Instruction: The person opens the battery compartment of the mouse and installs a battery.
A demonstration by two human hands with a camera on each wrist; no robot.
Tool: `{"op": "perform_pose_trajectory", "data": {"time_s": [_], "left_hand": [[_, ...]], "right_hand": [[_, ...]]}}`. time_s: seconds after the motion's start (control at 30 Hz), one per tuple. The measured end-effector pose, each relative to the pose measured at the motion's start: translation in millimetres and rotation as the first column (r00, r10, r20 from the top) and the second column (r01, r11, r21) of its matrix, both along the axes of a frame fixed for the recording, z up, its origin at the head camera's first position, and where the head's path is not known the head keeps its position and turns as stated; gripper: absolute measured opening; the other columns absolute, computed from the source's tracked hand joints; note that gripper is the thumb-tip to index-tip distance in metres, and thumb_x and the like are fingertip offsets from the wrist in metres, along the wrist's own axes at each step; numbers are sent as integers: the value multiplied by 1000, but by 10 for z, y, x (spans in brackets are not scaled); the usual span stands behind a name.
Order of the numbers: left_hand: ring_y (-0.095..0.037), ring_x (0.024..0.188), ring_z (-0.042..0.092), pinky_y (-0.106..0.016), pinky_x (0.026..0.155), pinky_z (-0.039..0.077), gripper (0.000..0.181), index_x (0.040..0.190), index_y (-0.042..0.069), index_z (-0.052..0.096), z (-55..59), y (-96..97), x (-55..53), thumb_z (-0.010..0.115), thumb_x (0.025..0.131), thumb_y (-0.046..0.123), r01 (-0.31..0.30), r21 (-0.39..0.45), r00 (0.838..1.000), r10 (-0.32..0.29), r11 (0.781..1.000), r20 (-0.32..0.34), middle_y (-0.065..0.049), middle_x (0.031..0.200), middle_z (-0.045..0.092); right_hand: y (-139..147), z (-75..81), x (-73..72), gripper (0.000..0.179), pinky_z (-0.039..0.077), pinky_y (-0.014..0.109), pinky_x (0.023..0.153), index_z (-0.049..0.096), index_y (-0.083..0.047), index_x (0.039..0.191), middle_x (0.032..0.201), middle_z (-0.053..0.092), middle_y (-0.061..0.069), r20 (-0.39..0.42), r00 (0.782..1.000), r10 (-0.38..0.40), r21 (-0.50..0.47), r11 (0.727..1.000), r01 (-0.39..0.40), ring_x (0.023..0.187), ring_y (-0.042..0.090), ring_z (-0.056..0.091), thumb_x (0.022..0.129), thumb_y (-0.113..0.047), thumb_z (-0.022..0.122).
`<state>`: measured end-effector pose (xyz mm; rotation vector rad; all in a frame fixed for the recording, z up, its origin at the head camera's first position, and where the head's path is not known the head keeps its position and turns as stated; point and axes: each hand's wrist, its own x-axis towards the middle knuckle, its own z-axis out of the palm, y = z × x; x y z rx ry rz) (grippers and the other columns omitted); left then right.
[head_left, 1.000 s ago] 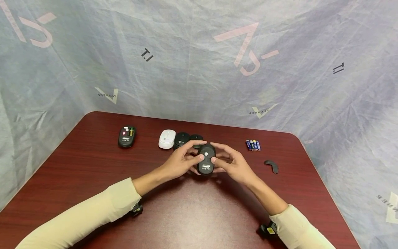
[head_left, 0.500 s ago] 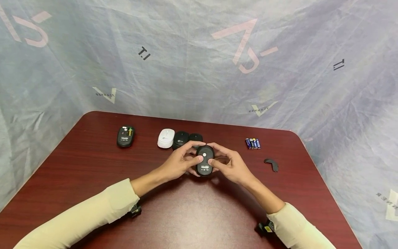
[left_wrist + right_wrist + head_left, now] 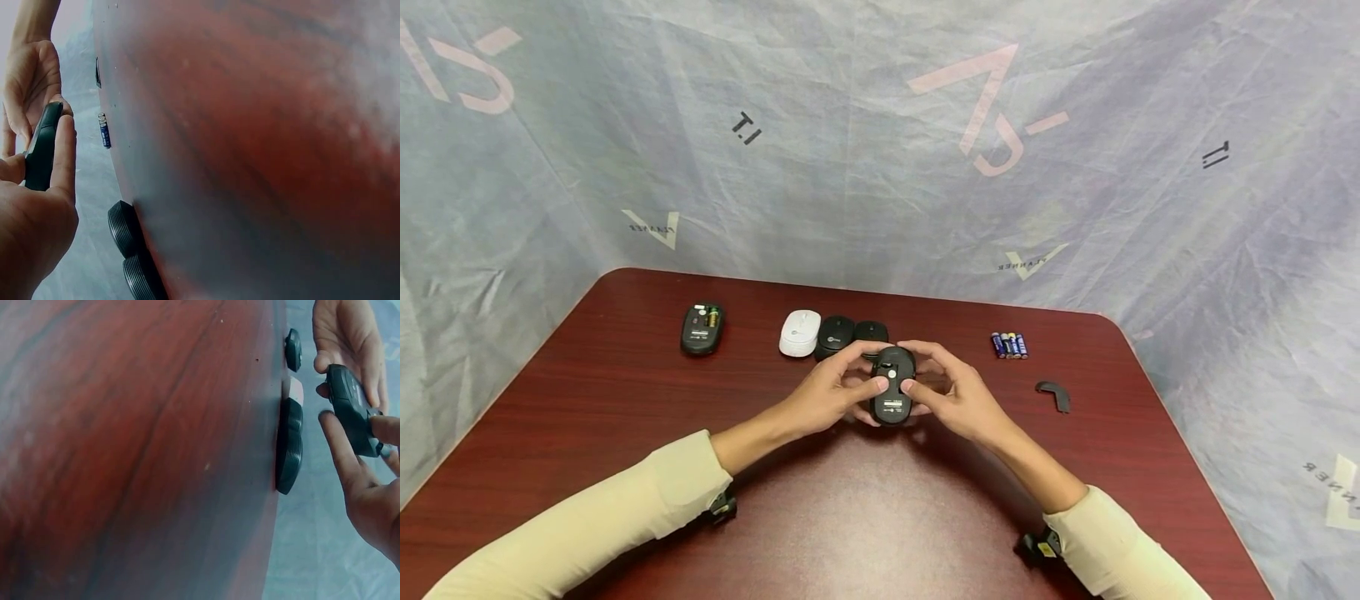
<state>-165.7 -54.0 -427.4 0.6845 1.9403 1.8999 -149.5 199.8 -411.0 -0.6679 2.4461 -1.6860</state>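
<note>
Both hands hold a black computer mouse [image 3: 891, 408] above the middle of the table, its labelled underside turned up toward the head camera. The left hand [image 3: 823, 396] grips its left side, thumb on the underside and fingers around the edge. On the opposite side, the right hand [image 3: 966, 400] grips it the same way, with the thumb pressing near the middle. A dark opening shows at the upper left of the underside, by a pale round spot. In the right wrist view the mouse [image 3: 350, 412] is seen from the side between the hands.
Left on the dark red table [image 3: 587, 392] lies an upturned black mouse [image 3: 702, 333] with a battery in its open compartment. A white mouse [image 3: 799, 333] and two black mice [image 3: 835, 333] stand behind the hands. To the right are several batteries [image 3: 1009, 346] and a curved black cover [image 3: 1055, 395].
A dark opening now shows at the held mouse's upper left, where the underside looked closed before. The mouse and hands have shifted slightly left in the head view.
</note>
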Motion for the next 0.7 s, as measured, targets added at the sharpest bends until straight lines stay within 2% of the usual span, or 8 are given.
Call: {"op": "perform_pose_trajectory", "data": {"time_s": [0.13, 0.27, 0.37, 0.47, 0.57, 0.7], "left_hand": [[-27, 98, 83, -53, 78, 75, 57, 166, 9, 49, 14, -8, -6, 67, 112, 2, 0, 16, 1000, 0, 1000, 0, -32, 133, 64], [-26, 95, 83, -51, 77, 75, 58, 166, 9, 49, 23, -13, 0, 67, 112, 3, -7, 9, 1000, 7, 1000, 15, -30, 132, 65], [-25, 94, 82, -51, 77, 75, 57, 167, 9, 48, 18, -16, 8, 67, 113, 3, -7, 3, 999, 7, 1000, 39, -29, 131, 65], [-24, 96, 82, -52, 78, 75, 57, 166, 9, 48, 4, -21, 13, 66, 113, 3, -3, 6, 998, 3, 1000, 57, -28, 131, 65], [-23, 97, 81, -52, 78, 75, 56, 166, 8, 47, -13, -28, 13, 65, 113, 3, -6, 9, 998, 6, 1000, 60, -29, 131, 64], [-22, 96, 80, -51, 77, 75, 57, 166, 8, 48, -24, -40, 21, 65, 113, 2, -7, 9, 998, 7, 1000, 64, -31, 131, 65]], "right_hand": [[-11, -5, -13, 55, 74, 43, 89, 65, -20, 156, 128, 80, 18, -107, 993, -41, 34, 998, 45, 112, 33, 82, 105, -6, 80], [-25, -10, -22, 54, 71, 43, 95, 69, -18, 152, 125, 82, 12, -222, 972, -77, 68, 993, 95, 109, 29, 83, 102, -6, 84], [-35, -15, -30, 52, 72, 45, 92, 71, -14, 149, 123, 80, 10, -299, 950, -90, 75, 990, 117, 105, 26, 81, 100, -4, 85], [-42, -10, -31, 49, 71, 42, 90, 74, -11, 146, 120, 77, 9, -350, 931, -99, 70, 989, 132, 104, 23, 77, 99, -2, 85], [-39, 11, -20, 44, 69, 32, 90, 76, -11, 142, 116, 78, 8, -355, 927, -120, 48, 988, 147, 103, 20, 76, 100, -1, 84], [-18, 66, -4, 40, 65, 23, 91, 75, -8, 141, 112, 82, 14, -277, 950, -144, -20, 989, 144, 101, 18, 78, 103, 1, 80]]}}
